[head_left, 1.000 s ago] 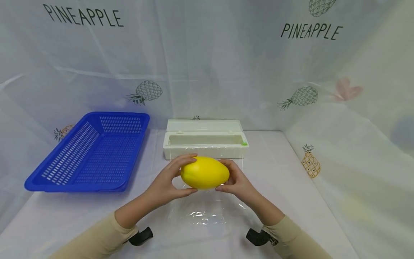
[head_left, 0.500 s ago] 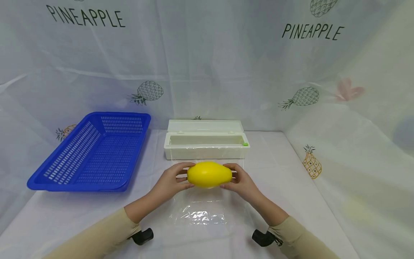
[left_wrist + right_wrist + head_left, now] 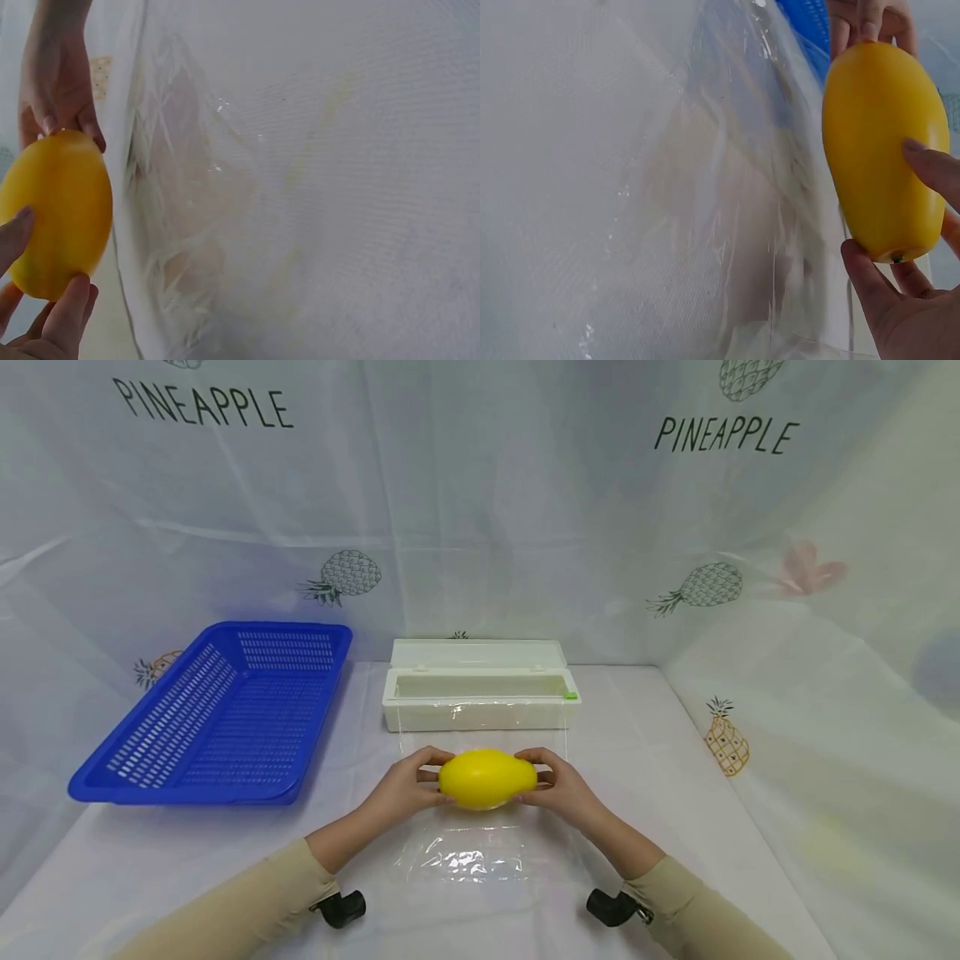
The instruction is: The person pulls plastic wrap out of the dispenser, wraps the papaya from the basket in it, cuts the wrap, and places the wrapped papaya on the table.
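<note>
A smooth yellow papaya-like fruit [image 3: 486, 779] lies sideways between the two hands, over the near part of a sheet of clear cling film [image 3: 468, 862]. The left hand [image 3: 400, 792] grips its left end with fingers and thumb. At the other end, the right hand [image 3: 564, 789] holds it the same way; a small dark stem spot shows beside that hand in the right wrist view. Whether the underside of the fruit [image 3: 885, 150] touches the film cannot be told. Behind the hands, the film runs out of a white cling film dispenser [image 3: 480, 717], its lid raised.
A blue slotted plastic basket [image 3: 318, 752] stands on the left of the white-covered table [image 3: 637, 743]. A green slider [image 3: 571, 696] sits at the right end of the dispenser. Pineapple-printed cloth [image 3: 517, 527] hangs behind and at the right.
Both hands have lowered the fruit and brought it nearer to the person, over the film. The fruit has turned level, with its narrower end to the right.
</note>
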### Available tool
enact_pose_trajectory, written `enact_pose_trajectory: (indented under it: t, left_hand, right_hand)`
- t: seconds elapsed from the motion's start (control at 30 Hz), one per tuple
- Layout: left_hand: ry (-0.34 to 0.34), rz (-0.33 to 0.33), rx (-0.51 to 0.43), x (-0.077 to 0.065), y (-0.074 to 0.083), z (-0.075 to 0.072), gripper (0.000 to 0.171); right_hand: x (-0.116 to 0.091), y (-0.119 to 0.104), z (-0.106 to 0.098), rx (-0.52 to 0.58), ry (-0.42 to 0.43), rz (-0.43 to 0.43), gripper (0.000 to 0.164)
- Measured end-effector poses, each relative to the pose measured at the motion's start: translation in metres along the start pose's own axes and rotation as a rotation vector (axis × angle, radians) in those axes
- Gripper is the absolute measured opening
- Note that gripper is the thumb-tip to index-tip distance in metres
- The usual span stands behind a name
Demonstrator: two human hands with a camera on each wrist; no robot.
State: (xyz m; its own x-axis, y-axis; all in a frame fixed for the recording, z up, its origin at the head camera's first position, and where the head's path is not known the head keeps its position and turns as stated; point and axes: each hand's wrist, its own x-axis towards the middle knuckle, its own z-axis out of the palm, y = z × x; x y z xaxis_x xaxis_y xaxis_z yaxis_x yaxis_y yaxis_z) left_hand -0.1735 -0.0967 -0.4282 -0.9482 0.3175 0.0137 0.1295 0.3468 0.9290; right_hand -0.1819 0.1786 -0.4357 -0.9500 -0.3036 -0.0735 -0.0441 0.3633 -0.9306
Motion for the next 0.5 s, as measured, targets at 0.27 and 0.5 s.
enact_pose_trajectory:
  t: [0.27, 0.5]
  left_hand:
    - [0.01, -0.063, -0.017, 0.006, -0.013, 0.004, 0.055]
    - [0.028, -0.114, -0.003, 0.01, -0.021, 0.005, 0.059]
  right_hand:
    - [0.008, 0.008, -0.003, -0.053, 0.008, -0.002, 0.054]
    - [0.01, 0.012, -0.003, -0.041, 0.042, 0.053, 0.048]
